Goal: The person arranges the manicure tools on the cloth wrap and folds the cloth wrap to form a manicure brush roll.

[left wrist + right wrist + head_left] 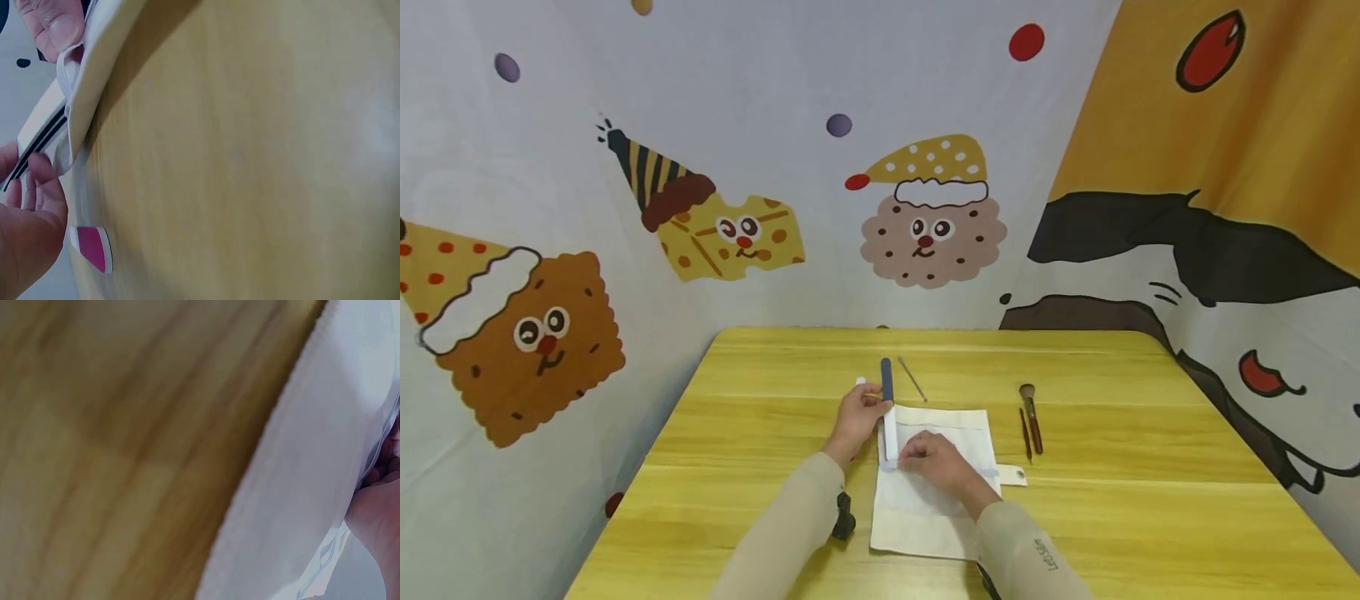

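Note:
My left hand (855, 419) pinches a long flat file (887, 382), dark blue at its far part and white nearer me, over the left edge of a cream cloth wrap (925, 530). In the left wrist view the left hand (32, 234) holds the striped edges of the file (41, 142), whose end lies by an elastic band (65, 74). At the near end of the file, my right hand (936, 458) pinches the band on the wrap. The right wrist view shows the right hand (380, 509) partly, behind the cloth (294, 469).
Beyond the wrap lies a thin stick (913, 379). A brush (1032, 417) and a slim brown tool (1026, 436) lie to its right. A strap with a snap (1013, 475) extends rightward. A pink and white block (93, 249) stands near the left hand.

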